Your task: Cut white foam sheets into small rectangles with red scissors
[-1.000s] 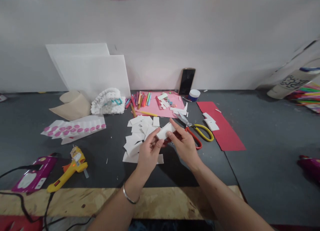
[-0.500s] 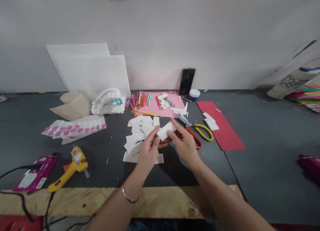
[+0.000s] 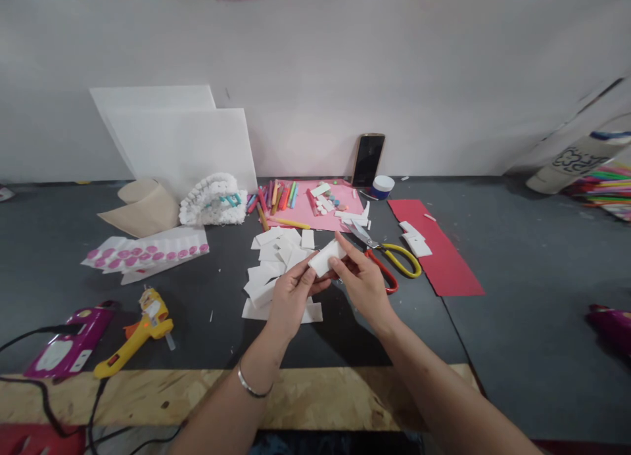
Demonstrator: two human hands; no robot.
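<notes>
Both hands hold one small white foam piece (image 3: pixel 326 258) just above the dark table. My left hand (image 3: pixel 290 300) pinches its near left end with thumb and fingers. My right hand (image 3: pixel 362 281) grips its right end, index finger laid along the top edge. Directly behind and under the hands lies a heap of cut white foam pieces (image 3: pixel 276 261). Scissors with one yellow and one red handle (image 3: pixel 389 258) lie just right of my right hand, partly hidden by it.
A yellow glue gun (image 3: pixel 138 333) and a magenta device (image 3: pixel 66 343) lie at the left front with cables. Pink sheet with coloured sticks (image 3: pixel 296 205), a phone (image 3: pixel 369 159), a small jar (image 3: pixel 383 187), red paper strip (image 3: pixel 436 244), white boards (image 3: pixel 182 146) stand farther back.
My left hand has shifted slightly, its fingers curling closer under the foam piece. The piece and my right hand stay almost where they were.
</notes>
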